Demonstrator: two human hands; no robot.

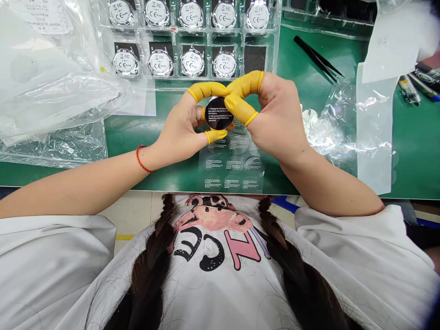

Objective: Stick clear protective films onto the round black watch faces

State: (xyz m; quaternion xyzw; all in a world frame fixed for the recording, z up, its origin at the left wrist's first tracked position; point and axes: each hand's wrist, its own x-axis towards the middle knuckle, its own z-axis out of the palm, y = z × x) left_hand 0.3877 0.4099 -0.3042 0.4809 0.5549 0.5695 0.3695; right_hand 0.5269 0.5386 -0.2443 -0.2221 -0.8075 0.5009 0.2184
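Note:
A round watch (pixel 216 120) with a black face is held above the table, white printed text showing on its face. My left hand (pixel 184 123) is closed around its left side, thumb below and index finger above. My right hand (pixel 271 110) is also closed, its thumb and index finger pinching the upper right rim and the thumb covering part of the face. Whether those fingertips also grip a film edge is hidden. Both hands wear yellow finger cots. Under them lies a clear sheet of round printed stickers (pixel 233 172).
A clear plastic tray (pixel 277 50) at the back carries rows of silver watches, backs up. Plastic bags (pixel 58 96) fill the left. Black tweezers (pixel 318 59), crumpled clear film (pixel 330 130) and a white strip (pixel 374 133) lie right on the green mat (pixel 137 169).

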